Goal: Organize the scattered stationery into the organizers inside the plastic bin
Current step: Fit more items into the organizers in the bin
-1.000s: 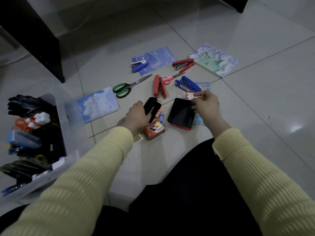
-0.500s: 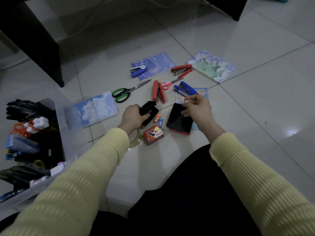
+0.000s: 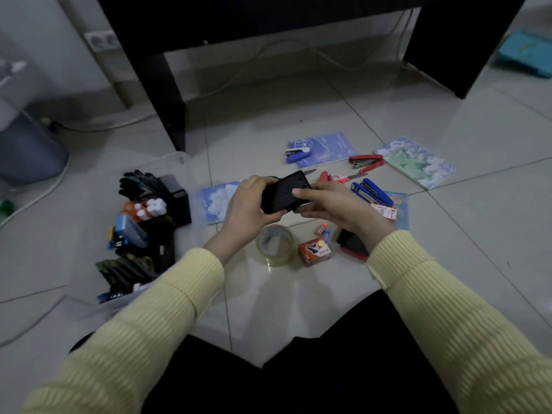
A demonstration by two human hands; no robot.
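Note:
A black box-shaped stationery item (image 3: 283,192) is held up above the floor between my left hand (image 3: 249,206) and my right hand (image 3: 327,207); both grip it. Below them lie a clear tape roll (image 3: 274,245), an orange staple box (image 3: 315,251), two small erasers (image 3: 324,231) and a black and red case (image 3: 352,245). Farther back are a blue stapler (image 3: 372,192), a red stapler (image 3: 366,161), pink scissors (image 3: 340,177) and a small blue stapler (image 3: 297,155). The clear plastic bin (image 3: 179,159) at left holds black organizers (image 3: 176,195) with pens and clips.
Cloud-print notebooks lie on the tiled floor: one (image 3: 216,201) by the bin, one (image 3: 324,147) farther back, one (image 3: 415,161) at right. A black desk leg (image 3: 167,97) and cables stand behind. A grey bin (image 3: 27,144) sits far left.
My left hand lifted the black item off the floor and my right hand left the small card and joined it. The camera tilted up, so everything sits lower in view.

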